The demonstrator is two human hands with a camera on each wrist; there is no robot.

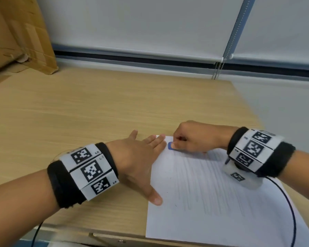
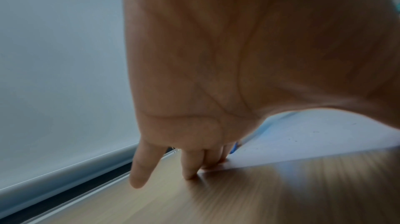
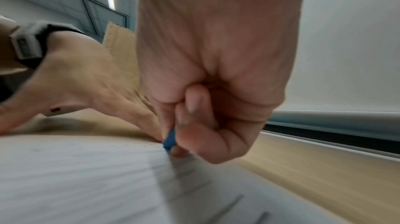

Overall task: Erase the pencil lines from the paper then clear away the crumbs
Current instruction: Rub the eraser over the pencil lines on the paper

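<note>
A white sheet of paper (image 1: 212,202) lies on the wooden desk (image 1: 96,107), with faint grey pencil lines (image 1: 203,186) running down its middle. My right hand (image 1: 178,141) pinches a small blue eraser (image 1: 170,145) against the paper's far left corner. In the right wrist view the blue eraser (image 3: 169,139) pokes out between thumb and curled fingers, touching the paper (image 3: 86,176). My left hand (image 1: 144,157) lies flat with straight fingers on the paper's left edge, thumb (image 1: 154,196) spread nearer me. Tiny dark specks dot the paper (image 2: 314,142) in the left wrist view.
A flattened cardboard box (image 1: 20,36) leans at the desk's far left. A roller blind (image 1: 150,24) with a bead chain (image 1: 217,70) hangs behind the desk. The desk's right edge runs close past the paper. A black cable (image 1: 291,211) trails from my right wrist over the paper.
</note>
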